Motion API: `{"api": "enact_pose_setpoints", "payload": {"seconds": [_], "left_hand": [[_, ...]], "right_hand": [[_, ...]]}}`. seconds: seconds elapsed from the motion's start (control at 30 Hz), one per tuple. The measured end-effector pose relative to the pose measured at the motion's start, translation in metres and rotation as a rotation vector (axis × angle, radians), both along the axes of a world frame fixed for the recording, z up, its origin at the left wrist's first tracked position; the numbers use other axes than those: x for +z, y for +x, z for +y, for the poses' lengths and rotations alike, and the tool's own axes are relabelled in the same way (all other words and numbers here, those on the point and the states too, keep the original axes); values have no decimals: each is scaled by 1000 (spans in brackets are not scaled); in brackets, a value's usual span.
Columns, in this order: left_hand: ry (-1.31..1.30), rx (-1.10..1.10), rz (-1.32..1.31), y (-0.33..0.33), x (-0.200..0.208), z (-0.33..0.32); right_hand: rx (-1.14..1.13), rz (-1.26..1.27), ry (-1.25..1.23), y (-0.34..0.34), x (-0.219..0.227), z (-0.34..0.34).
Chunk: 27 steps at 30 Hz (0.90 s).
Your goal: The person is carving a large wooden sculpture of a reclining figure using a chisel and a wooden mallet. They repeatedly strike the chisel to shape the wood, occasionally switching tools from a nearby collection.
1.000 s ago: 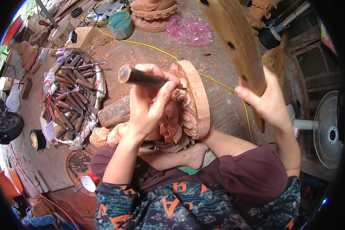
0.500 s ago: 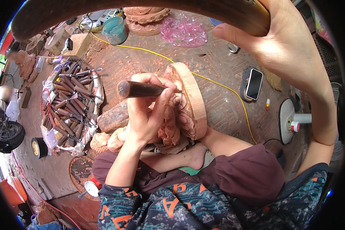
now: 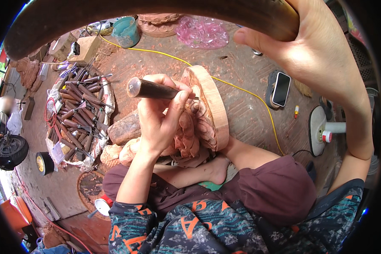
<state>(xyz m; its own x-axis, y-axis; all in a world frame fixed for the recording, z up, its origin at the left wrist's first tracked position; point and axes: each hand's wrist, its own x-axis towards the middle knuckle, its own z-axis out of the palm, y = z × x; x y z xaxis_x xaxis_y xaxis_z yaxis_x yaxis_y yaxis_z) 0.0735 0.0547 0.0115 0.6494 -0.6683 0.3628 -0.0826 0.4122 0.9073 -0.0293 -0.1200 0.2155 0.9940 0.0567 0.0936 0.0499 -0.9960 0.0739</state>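
Round wood carving point(image 3: 207, 110) stands on edge on the floor w/ the chisel point(image 3: 156, 89) lying across it, handle pointing left. Left hand point(image 3: 158, 120) grips the chisel at the carving; right hand point(image 3: 313, 55) is clenched on a mallet point(image 3: 156, 17) raised high above. Spare chisels point(image 3: 78, 114) lie in a pile to the left.

Floor: reddish patterned ground point(image 3: 245, 106), dusty with wood shavings.
Cable: yellow cord point(image 3: 241, 91) crossing it.
Fan: white base point(image 3: 321, 127), right.
Light: daylight.
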Motion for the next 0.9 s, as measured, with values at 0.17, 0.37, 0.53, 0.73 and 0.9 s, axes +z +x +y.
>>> {"api": "enact_pose_setpoints", "payload": {"seconds": [0.17,0.37,0.53,0.73,0.9], "left_hand": [[-72,9,48,1,3,-3],[39,40,-25,1,4,-6],[64,41,-20,-1,10,-10],[12,-39,9,5,10,-8],[-46,-10,83,-1,16,-11]], "right_hand": [[8,-3,-11,1,0,0],[16,-4,-32,1,2,0],[15,-5,-57,0,6,2],[33,-26,-79,4,4,5],[37,-30,-130,6,10,11]]}}
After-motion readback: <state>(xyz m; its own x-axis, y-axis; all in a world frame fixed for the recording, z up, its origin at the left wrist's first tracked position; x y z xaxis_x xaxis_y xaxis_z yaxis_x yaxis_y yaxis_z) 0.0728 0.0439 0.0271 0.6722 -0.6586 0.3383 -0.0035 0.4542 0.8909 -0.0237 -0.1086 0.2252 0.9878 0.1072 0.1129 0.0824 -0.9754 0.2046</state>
